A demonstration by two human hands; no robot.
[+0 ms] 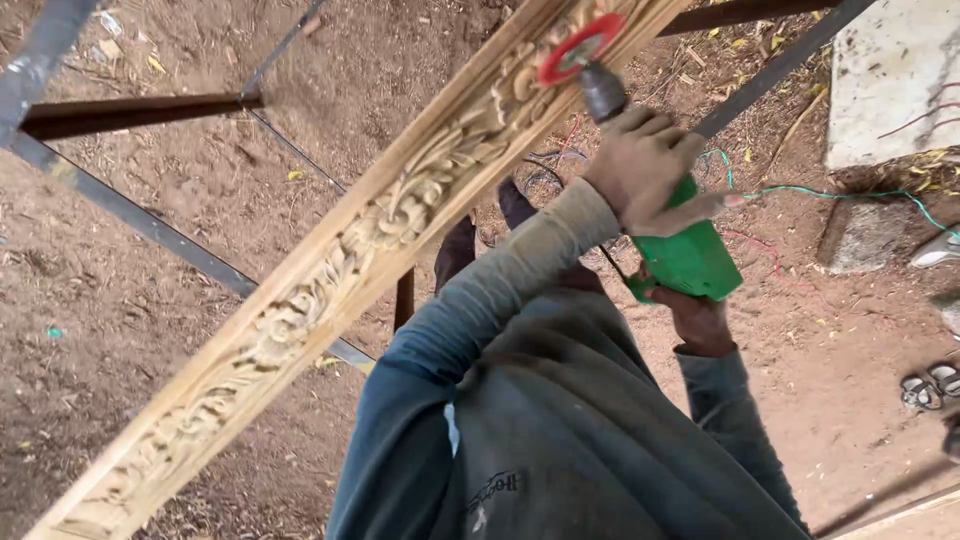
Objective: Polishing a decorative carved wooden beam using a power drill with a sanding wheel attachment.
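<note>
A long carved wooden beam (330,270) with floral relief runs diagonally from the lower left to the top centre, resting on dark metal bars. My left hand (640,160) grips the neck of a green angle grinder (690,255) just behind its head. A red sanding disc (580,45) on the grinder sits against the carved face near the beam's upper end. My right hand (700,320) holds the rear of the grinder's green body from below. My grey-blue sleeves and shirt fill the lower middle of the view.
Dark metal frame bars (140,110) cross the bare dirt ground at left and top right. A green cable (850,193) and red wire trail over the soil. A pale stone slab (890,70) lies at top right, sandals (925,385) at right. My shoes (455,250) stand under the beam.
</note>
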